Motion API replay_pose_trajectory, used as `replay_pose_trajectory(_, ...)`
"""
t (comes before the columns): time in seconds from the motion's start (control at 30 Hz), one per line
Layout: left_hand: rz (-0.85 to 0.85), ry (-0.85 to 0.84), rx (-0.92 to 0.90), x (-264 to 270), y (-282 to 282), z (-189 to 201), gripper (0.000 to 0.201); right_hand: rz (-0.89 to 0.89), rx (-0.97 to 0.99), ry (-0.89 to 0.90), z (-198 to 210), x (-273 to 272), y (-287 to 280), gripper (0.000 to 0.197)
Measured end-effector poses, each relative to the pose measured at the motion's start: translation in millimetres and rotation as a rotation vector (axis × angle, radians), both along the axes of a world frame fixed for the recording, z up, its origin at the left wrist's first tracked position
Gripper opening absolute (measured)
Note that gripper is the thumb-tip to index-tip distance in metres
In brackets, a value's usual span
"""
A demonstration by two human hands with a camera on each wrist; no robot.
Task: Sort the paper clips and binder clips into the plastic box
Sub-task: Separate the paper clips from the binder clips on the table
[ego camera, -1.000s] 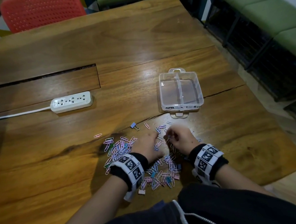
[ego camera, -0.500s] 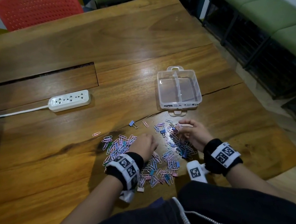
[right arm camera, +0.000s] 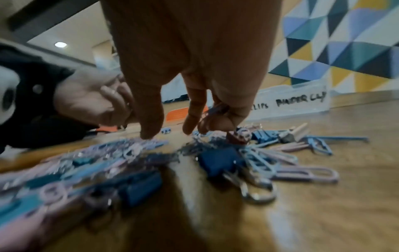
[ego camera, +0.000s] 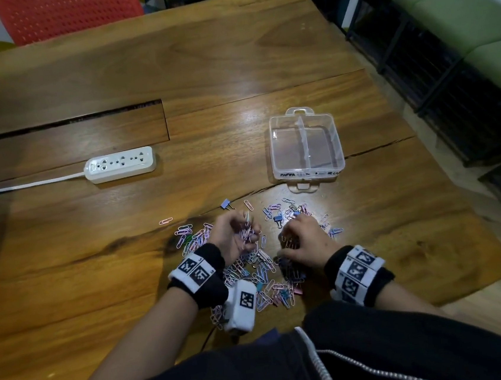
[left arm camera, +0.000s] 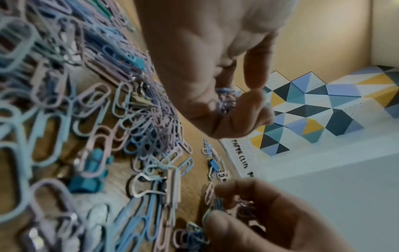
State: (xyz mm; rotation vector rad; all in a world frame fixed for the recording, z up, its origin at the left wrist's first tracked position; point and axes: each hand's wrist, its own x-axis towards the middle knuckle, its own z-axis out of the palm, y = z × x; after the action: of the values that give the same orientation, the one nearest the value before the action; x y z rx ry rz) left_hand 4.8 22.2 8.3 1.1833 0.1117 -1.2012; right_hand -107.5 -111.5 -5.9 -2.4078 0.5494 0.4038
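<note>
A heap of pastel paper clips (ego camera: 260, 269) mixed with blue binder clips (ego camera: 278, 219) lies on the wooden table (ego camera: 228, 53), close to me. My left hand (ego camera: 249, 231) is raised, palm turned inward, with its fingers curled round a bunch of paper clips (left arm camera: 225, 102). My right hand (ego camera: 288, 241) reaches down into the heap and pinches a few paper clips (right arm camera: 215, 109). The clear two-compartment plastic box (ego camera: 305, 147) stands open beyond the heap, with nothing visible inside. Its front wall (right arm camera: 298, 102) carries handwritten labels for paper clips and binder clips.
A white power strip (ego camera: 120, 165) with its cable lies to the left. A long slot (ego camera: 62, 119) runs across the tabletop. A red chair (ego camera: 69, 10) stands at the far side. Green benches (ego camera: 456, 13) and dark shelving lie past the table's right edge.
My left hand has lifted off the heap and turned over with a bunch of paper clips in it. My right hand has drawn back towards me into the heap.
</note>
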Motion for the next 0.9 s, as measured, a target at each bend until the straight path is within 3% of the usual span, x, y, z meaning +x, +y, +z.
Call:
replay_pose_trajectory(0.1,-0.061,-0.064,0.105,-2,-2,1,0.035,0.085,-0.045,0.033,-2,-2,4,0.055)
replay_pose_trajectory(0.3,-0.374,-0.479,0.371,2,6,0,0.027,0.15,-0.084,0.031,4,3,0,0.023)
replay_pose_trajectory(0.47,-0.736,-1.107,0.647,6,18,1,0.027,0.092,-0.061,0.068,4,7,-3,0.019)
replay_pose_trajectory(0.57,-0.824,-1.239,0.775,10,21,-3,0.031,0.044,-0.022,0.057,7,7,-2,0.019)
replay_pose_trajectory(0.67,-0.984,-1.263,0.751,11,22,-9,0.057,-0.21,0.26,-0.053,13,4,-4,0.014)
replay_pose_trajectory(0.73,-1.06,-1.297,0.758,10,22,-10,0.064,-0.358,0.389,-0.135,19,2,-8,0.013)
replay_pose_trajectory(0.8,-1.027,-1.344,0.766,9,23,-10,0.053,-0.468,0.534,-0.194,22,0,-13,0.01)
replay_pose_trajectory(0.9,-0.999,-1.414,0.76,6,23,-12,0.034,-0.663,0.917,-0.186,28,-3,-17,0.019)
